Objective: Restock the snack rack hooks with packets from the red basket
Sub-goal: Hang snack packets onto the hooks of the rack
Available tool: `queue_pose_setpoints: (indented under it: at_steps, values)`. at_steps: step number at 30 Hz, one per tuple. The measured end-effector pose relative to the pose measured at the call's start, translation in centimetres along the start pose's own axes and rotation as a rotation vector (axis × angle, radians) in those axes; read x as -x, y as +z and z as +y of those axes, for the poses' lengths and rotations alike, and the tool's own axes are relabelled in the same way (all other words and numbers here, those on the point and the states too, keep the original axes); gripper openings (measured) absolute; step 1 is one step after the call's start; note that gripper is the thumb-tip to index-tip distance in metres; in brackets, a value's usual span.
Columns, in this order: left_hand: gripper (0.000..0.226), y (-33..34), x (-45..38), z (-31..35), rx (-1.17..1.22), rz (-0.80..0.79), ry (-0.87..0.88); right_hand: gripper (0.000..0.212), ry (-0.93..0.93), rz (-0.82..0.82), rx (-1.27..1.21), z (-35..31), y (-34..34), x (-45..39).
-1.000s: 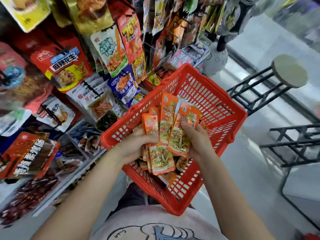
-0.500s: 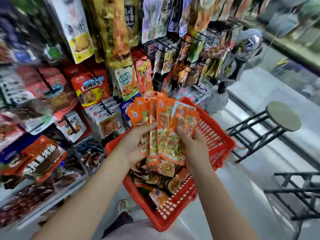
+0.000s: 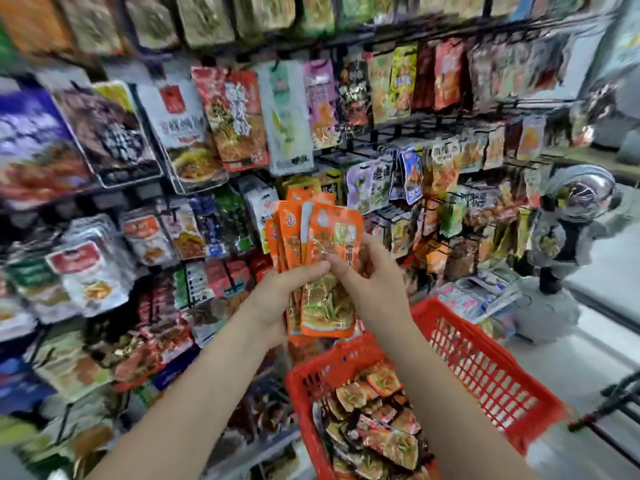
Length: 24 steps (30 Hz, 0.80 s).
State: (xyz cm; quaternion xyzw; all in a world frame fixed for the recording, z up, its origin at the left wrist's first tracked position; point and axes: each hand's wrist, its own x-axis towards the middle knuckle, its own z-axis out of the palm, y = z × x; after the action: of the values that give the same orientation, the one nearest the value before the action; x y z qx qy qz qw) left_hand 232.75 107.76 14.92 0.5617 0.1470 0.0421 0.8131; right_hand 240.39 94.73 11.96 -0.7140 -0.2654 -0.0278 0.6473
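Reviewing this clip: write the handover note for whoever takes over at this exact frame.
Left hand: grips the fanned bunch of orange packets from the left.
Right hand: pinches the front packet of the bunch.
Red basket: low on the right, with more packets inside.
Snack rack: directly ahead, most hooks full; the view is blurred.
Done: bunch lifted clear of the basket.
Left: hang these packets on a hook, then go on with the packets in the basket.

Brightly and evenly lit, without hard shadows. Heavily motion-blurred toward the left edge and top of the frame, sharper at centre. Bowed by wide-angle distortion at the edges. Washed out by pale glare at far right; blocky with compression throughout.
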Motion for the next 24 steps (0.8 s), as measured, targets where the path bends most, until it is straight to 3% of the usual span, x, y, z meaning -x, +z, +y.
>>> queue_pose_setpoints:
  at_steps: [4, 5, 8, 12, 13, 16, 17, 20, 24]
  values:
    - [0.050, -2.6, 1.0, 5.6, -0.027, 0.057, 0.111, 0.031, -0.059, -0.014, -0.091, -4.5, 3.4, -3.1]
    - [0.056, -3.7, 1.0, 7.0, -0.026, 0.073, 0.142, 0.033, -0.083, -0.020, -0.119, -5.7, 4.4, -4.0]
    - [0.073, -6.9, 1.0, 11.6, -0.076, 0.091, 0.271, 0.068, -0.141, -0.039, -0.169, -9.0, 8.0, -6.9]
    - [0.083, -11.7, 0.0, 17.6, -0.089, 0.129, 0.414, 0.067, -0.137, -0.058, -0.273, -12.7, 13.0, -10.8]
    - [0.078, -12.8, -0.4, 19.0, -0.089, 0.131, 0.450, 0.069, -0.128, -0.037, -0.303, -13.2, 14.2, -11.9]
    - [0.025, -15.3, -1.7, 22.7, -0.104, 0.141, 0.562, 0.089, -0.080, 0.057, -0.322, -14.4, 17.2, -14.9]
    - [0.019, -15.9, -1.9, 23.9, -0.111, 0.154, 0.585, 0.087, -0.076, 0.087, -0.312, -14.8, 17.8, -15.7]
    - [0.022, -17.4, -2.4, 26.3, -0.160, 0.136, 0.628, 0.072, -0.068, 0.098, -0.295, -16.2, 19.2, -17.8]
    - [0.048, -17.8, -1.5, 26.8, -0.211, 0.099, 0.626, 0.043, -0.140, 0.087, -0.325, -19.0, 19.5, -20.0]
